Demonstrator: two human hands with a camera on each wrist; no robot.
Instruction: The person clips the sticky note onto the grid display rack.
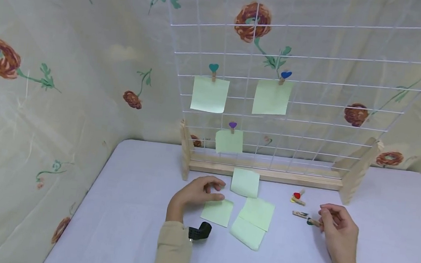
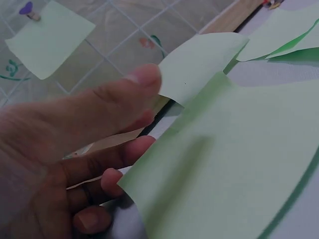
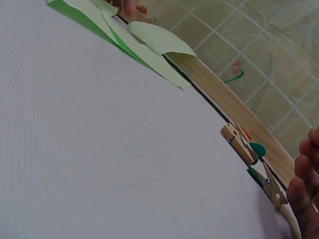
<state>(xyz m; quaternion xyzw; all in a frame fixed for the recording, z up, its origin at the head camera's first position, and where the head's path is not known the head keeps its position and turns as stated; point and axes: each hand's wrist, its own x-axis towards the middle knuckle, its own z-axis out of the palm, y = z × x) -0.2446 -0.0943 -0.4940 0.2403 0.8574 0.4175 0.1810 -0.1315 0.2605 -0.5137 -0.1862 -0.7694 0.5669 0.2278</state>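
In the head view my left hand (image 1: 199,191) hovers over a pale green paper note (image 1: 218,213), fingers loosely bent. The left wrist view shows the thumb (image 2: 144,77) apart from the fingers, with the edge of the note (image 2: 239,149) close to the fingertips and not pinched. My right hand (image 1: 339,230) is beside a small wooden clothespin (image 1: 314,222) with a dark green heart; whether it touches it I cannot tell. Another clothespin (image 1: 300,214) lies end to end with that one. In the right wrist view the fingers (image 3: 299,189) stand at the right edge, near the clothespin (image 3: 271,186).
A white wire grid (image 1: 314,80) stands in a wooden base (image 1: 286,177). Heart clothespins fix three notes to it, one being this note (image 1: 209,97). Several more notes (image 1: 257,212) lie on the white table (image 1: 130,208). Behind the hands' area are clothespins with red and yellow hearts (image 1: 297,195).
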